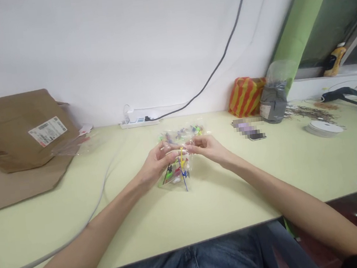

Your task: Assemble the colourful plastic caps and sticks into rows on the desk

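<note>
A clear plastic bag [176, 178] with small colourful plastic pieces inside hangs from my two hands, just above the table. Yellow, green, red, blue and black bits show through it, along with thin dark sticks. My left hand [159, 160] pinches its upper edge from the left. On the other side my right hand [207, 148] has thumb and fingers closed on the same edge. Behind my fingers lies more clear plastic packaging [183, 132] with similar coloured pieces; whether it joins the held bag I cannot tell.
Folded cardboard [17, 135] covers the table's left side, near a grey cable [96, 205]. A power strip [140, 122] stands by the wall. To the right are a phone [249, 130], a striped bag [245, 96], a grey bag [273, 101] and a white spool [324, 128].
</note>
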The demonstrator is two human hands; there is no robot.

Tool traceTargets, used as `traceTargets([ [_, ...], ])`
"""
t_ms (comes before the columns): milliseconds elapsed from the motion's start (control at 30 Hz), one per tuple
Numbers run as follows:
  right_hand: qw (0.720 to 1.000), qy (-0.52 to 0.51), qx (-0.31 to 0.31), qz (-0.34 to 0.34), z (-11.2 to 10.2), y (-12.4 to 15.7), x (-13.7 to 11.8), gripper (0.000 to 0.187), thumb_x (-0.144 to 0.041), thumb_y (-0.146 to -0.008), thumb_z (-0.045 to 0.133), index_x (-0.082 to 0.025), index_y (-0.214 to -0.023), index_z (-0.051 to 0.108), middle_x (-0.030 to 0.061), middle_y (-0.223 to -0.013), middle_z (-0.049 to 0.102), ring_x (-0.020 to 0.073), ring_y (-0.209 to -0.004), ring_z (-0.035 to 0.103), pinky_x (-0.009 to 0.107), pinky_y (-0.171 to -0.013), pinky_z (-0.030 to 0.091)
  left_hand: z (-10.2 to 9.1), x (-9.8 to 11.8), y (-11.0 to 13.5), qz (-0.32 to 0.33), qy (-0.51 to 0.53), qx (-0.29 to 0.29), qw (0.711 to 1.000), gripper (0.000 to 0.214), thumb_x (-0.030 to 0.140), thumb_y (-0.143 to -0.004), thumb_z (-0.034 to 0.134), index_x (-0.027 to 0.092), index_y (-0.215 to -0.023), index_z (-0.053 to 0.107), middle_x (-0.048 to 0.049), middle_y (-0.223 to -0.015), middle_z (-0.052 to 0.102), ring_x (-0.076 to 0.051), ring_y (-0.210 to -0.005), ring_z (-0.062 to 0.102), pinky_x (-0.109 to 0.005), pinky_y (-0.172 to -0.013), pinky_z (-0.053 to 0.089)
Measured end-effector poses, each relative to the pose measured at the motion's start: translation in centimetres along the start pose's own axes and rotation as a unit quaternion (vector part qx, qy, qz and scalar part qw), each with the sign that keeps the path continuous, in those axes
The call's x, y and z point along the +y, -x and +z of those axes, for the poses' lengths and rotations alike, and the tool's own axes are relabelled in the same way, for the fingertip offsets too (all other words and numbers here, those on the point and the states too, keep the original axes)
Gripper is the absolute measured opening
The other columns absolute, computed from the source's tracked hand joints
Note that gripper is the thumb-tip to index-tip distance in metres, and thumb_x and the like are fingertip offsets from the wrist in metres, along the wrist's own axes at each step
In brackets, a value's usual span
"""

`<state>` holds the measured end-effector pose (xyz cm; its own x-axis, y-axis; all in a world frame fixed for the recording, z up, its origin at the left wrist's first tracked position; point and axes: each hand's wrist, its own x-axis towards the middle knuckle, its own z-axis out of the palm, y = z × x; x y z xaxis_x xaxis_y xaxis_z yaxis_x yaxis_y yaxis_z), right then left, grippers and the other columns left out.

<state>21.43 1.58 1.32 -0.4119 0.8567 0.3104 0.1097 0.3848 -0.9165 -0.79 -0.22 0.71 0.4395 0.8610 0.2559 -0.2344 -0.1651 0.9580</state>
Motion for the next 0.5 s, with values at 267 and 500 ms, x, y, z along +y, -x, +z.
traceTargets([
  [267,0.995,-0.046,0.088,0.003,1.22,0.08,0.9,0.035,-0.051,-0.087,0.065,-0.017,-0.088,0.075,0.0039,-0.082,0.069,0.0155,-0.077,0.057,0.029,-0.072,0.043,-0.82,-0.03,-0.06,-0.011,-0.089,0.042,0.995,0.035,0.045,-0.088,0.068,0.016,-0.077,0.052,-0.0139,-0.107,0.075,-0.026,-0.088,0.075,-0.031,-0.068,0.057],
  [500,0.992,-0.067,0.106,-0.004,1.26,0.03,0.55,0.031,-0.046,-0.085,0.067,-0.016,-0.084,0.073,0.0007,-0.066,0.06,0.0132,-0.063,0.051,0.028,-0.063,0.041,-0.28,0.78,0.03,0.006,-0.141,0.093,0.986,0.036,0.049,-0.084,0.071,0.016,-0.087,0.058,-0.0112,-0.092,0.077,-0.021,-0.066,0.073,-0.03,-0.06,0.056],
])
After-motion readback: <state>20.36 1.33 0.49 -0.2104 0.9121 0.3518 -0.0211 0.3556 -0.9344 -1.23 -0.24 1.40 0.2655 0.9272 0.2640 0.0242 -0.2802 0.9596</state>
